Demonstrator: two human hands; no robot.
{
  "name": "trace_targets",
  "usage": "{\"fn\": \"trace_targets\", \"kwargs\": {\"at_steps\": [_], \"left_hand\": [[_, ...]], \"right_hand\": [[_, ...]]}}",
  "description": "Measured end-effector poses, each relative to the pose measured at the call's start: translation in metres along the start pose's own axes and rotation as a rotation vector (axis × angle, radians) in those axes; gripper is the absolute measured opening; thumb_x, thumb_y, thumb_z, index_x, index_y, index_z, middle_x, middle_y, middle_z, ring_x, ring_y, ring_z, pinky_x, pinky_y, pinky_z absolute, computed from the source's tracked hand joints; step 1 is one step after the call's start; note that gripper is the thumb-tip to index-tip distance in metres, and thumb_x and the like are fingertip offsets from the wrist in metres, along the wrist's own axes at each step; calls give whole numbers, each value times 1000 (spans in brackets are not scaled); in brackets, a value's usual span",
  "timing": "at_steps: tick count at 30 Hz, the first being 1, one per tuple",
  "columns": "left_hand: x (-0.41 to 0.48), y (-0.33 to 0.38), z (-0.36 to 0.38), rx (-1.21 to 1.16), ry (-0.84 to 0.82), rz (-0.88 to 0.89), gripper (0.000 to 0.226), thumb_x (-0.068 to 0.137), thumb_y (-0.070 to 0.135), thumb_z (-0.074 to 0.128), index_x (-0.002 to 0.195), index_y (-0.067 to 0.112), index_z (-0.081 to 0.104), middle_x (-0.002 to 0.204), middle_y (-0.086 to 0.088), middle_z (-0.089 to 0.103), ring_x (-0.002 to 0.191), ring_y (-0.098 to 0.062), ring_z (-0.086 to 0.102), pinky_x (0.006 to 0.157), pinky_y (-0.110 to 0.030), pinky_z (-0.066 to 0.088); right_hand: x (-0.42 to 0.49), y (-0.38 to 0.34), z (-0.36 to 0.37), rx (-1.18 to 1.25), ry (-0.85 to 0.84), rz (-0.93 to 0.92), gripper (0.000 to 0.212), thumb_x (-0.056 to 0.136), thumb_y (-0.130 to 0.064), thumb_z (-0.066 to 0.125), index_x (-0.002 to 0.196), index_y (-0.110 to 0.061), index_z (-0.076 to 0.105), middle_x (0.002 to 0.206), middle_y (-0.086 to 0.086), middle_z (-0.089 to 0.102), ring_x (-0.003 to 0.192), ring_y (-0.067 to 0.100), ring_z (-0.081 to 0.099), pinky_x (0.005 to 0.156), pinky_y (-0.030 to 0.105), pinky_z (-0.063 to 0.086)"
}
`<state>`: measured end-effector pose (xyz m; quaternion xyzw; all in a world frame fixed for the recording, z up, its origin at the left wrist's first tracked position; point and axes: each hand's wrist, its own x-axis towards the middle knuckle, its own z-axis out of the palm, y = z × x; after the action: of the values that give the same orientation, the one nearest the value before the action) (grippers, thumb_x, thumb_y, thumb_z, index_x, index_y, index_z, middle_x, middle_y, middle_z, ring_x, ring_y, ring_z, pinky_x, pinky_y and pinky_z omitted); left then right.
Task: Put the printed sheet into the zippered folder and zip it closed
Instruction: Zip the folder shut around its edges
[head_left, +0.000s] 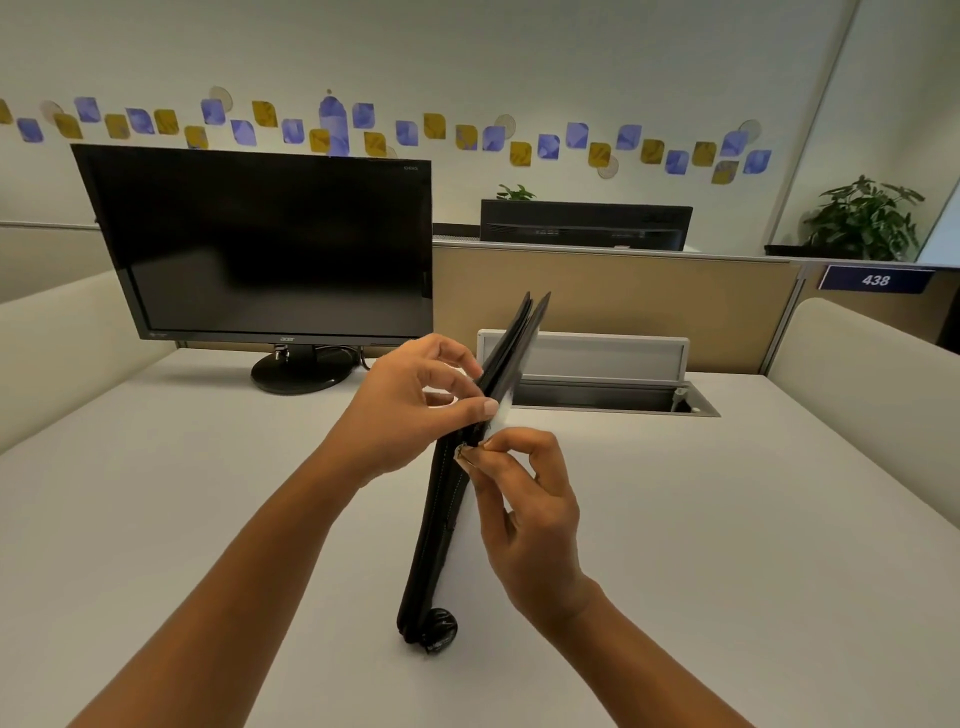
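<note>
A black zippered folder (441, 525) stands on edge on the white desk (727, 519), its near corner on the surface and its far end tilted up to the right. The far part gapes slightly; the near part looks zipped. A white edge of the printed sheet (505, 408) shows at the folder's right side. My left hand (410, 405) pinches the folder's upper edge from the left. My right hand (530, 514) pinches the small metal zipper pull (464, 452) about midway along the edge.
A dark monitor (270, 249) on a round stand sits at the back left. An open cable hatch (597, 384) lies in the desk behind the folder. Cubicle partitions ring the desk; a second monitor and a plant stand beyond.
</note>
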<state>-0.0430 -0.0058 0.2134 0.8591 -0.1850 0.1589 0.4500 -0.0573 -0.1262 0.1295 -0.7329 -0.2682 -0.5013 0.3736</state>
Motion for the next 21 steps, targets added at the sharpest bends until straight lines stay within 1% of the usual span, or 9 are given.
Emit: {"fn": "trace_targets", "kwargs": {"at_steps": [2,4,7,9,10,13,16,19,21], "left_hand": [[1,2,1,52,-49,19,11,76,24,68,66,26,65,92,20,49,96,-1,47,75,-11,36],[1,3,2,-13,-67,12,12,78,23,66,66,26,66,93,18,50,98,-4,47,79,-14,37],[-1,-2,4,-254,117,-18,17,86,20,56,73,25,67,98,9,58,101,-9,54,86,-23,43],[-6,-9,8,-324,253,-63,16,90,20,50,86,25,65,101,3,62,104,-14,56,95,-36,46],[-9,-12,12,-349,269,-92,14,90,21,49,93,24,63,102,2,63,105,-15,57,96,-39,46],[-17,-23,27,-406,233,-159,25,87,23,52,111,23,58,106,5,63,102,-11,59,89,-26,49],[-20,-33,35,-320,272,-175,31,88,21,54,118,17,58,104,6,63,91,-5,60,80,-14,48],[-20,-37,39,-239,304,-147,30,89,23,51,114,11,62,95,8,64,81,-2,62,75,-13,49],[-21,-35,41,-219,311,-121,32,90,28,47,108,10,66,84,6,66,76,-8,63,71,-19,51]], "right_hand": [[0,1,1,0,-4,-6,19,73,-8,66,87,5,69,86,16,65,91,17,51,89,0,36],[0,1,1,6,-6,-8,20,76,-10,63,88,5,69,90,13,63,92,17,51,89,2,38],[1,2,0,10,-8,-11,18,74,-7,66,87,5,69,84,17,65,89,15,52,87,3,41],[1,1,0,16,-13,-13,18,76,-8,64,87,5,69,84,18,65,89,14,52,86,5,42],[1,1,0,17,-15,-16,19,77,-10,63,88,4,69,85,17,64,89,14,52,86,7,43],[2,0,1,22,-26,-27,21,79,-13,61,89,3,69,94,8,56,90,14,52,88,8,43],[3,-1,0,26,-37,-32,22,82,-15,61,90,4,68,97,4,50,91,14,51,90,6,41],[3,-1,0,26,-44,-19,26,82,-18,56,88,3,69,98,1,46,91,14,50,89,8,42],[4,-1,-1,15,-37,-7,26,83,-20,56,88,3,69,97,2,50,90,14,51,88,12,44]]}}
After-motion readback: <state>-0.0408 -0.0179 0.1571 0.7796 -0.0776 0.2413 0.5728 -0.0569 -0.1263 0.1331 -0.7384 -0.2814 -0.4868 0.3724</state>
